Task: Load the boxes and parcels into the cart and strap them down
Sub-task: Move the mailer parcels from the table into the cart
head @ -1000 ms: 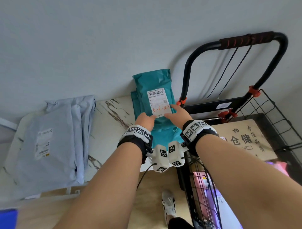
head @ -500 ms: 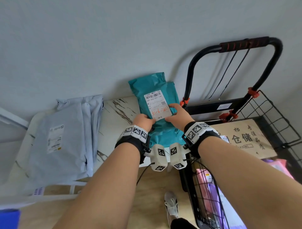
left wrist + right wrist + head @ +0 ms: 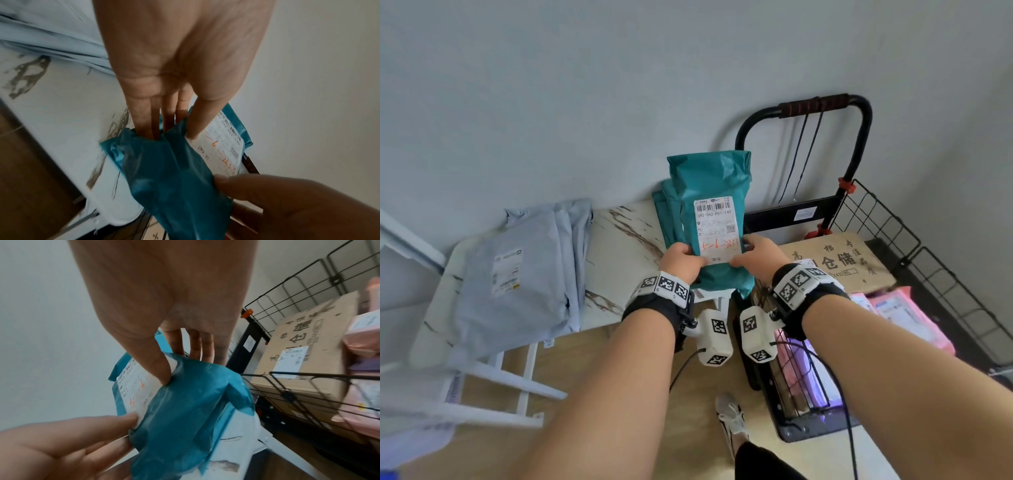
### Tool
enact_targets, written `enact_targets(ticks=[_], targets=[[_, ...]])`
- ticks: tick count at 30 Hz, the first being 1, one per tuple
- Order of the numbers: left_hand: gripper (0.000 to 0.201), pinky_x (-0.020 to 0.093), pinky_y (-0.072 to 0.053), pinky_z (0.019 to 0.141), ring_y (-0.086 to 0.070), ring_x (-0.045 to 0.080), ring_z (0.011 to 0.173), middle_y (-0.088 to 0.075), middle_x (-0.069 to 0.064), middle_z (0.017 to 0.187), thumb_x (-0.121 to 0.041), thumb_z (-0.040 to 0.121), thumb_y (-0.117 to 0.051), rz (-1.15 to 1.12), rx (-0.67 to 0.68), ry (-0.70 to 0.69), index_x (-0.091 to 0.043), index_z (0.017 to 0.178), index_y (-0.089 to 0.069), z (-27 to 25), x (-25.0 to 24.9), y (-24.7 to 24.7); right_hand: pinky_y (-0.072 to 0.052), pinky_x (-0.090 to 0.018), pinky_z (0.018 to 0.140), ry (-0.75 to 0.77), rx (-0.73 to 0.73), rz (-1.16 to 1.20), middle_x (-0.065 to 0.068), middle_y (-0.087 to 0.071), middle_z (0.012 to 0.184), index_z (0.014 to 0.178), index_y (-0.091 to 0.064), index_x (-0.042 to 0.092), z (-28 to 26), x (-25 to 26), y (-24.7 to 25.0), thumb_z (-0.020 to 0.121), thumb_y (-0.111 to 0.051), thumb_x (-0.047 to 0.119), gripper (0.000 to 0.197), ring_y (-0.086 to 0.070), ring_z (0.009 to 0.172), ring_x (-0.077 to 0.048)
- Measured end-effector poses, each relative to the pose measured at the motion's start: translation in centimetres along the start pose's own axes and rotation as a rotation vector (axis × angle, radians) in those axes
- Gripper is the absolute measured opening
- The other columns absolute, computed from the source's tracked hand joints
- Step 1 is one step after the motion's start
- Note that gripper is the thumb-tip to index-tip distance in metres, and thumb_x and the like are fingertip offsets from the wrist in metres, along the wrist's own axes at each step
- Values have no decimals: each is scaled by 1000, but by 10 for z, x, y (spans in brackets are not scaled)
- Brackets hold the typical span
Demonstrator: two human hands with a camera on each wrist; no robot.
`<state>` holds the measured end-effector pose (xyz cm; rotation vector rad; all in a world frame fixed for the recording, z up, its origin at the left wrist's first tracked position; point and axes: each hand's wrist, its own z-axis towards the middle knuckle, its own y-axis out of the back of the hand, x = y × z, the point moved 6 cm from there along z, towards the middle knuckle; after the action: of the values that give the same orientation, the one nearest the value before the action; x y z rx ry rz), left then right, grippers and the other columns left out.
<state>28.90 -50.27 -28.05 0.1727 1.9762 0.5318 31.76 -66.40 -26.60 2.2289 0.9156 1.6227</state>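
Note:
A teal plastic parcel (image 3: 714, 185) with a white shipping label is held upright above the table's right end. My left hand (image 3: 683, 260) grips its lower left side, thumb on the label and fingers behind (image 3: 164, 116). My right hand (image 3: 755, 255) grips the lower right side the same way (image 3: 164, 353). A second teal parcel (image 3: 666, 216) lies behind it on the table. The black wire cart (image 3: 876, 219) stands to the right and holds a cardboard box (image 3: 835, 260) and pink parcels (image 3: 907, 315).
A marble-patterned table (image 3: 619, 246) stands against the wall, with a pale blue parcel (image 3: 524, 270) on its left half. The cart's black handle (image 3: 808, 106) rises at the back with thin cords hanging from it. My shoe (image 3: 729, 414) is on the wooden floor.
Both hands have lifted the front teal parcel off the table and tilted it upright, moving it slightly right toward the cart. The second teal parcel behind stays on the table.

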Motion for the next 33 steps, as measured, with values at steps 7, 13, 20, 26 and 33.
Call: enact_targets(ticks=[7,13,20,26,33], targets=[[11,47,-57,82,-68,31,92,-71,10,99,-14,74,-71,-61,111,55,-14,84,-66,-50,26,-61,-49,-37,94,-136,-45,59,-8,-57,127,136,-40,17,-64,-58,24,84,-68,18,59,-57,108,-25],[10,47,-57,83,-69,32,88,-73,14,94,-22,77,-68,2,191,13,-12,76,-68,-77,18,-125,-51,-34,88,-217,-55,87,-8,-59,122,133,-42,17,-94,-114,65,85,-66,16,55,-58,100,-23],[24,49,-54,86,-66,36,94,-67,21,102,-17,88,-63,97,191,-10,-12,68,-52,-80,-19,-204,-43,-28,85,-279,-89,96,-8,-55,125,138,-43,18,-99,-173,132,86,-66,17,57,-51,99,-19],[12,49,-53,90,-66,36,98,-67,20,108,-14,88,-59,48,282,85,-4,93,-64,-71,-29,-299,-43,-26,83,-352,-54,30,2,-50,107,139,-43,17,-88,-234,198,87,-66,29,57,-48,97,-16],[27,40,-50,93,-63,32,107,-66,18,113,-14,92,-56,73,213,192,2,110,-66,-80,-22,-351,-50,-36,96,-347,54,-93,2,-53,107,132,-52,14,-63,-281,226,86,-66,39,55,-55,104,-18]])
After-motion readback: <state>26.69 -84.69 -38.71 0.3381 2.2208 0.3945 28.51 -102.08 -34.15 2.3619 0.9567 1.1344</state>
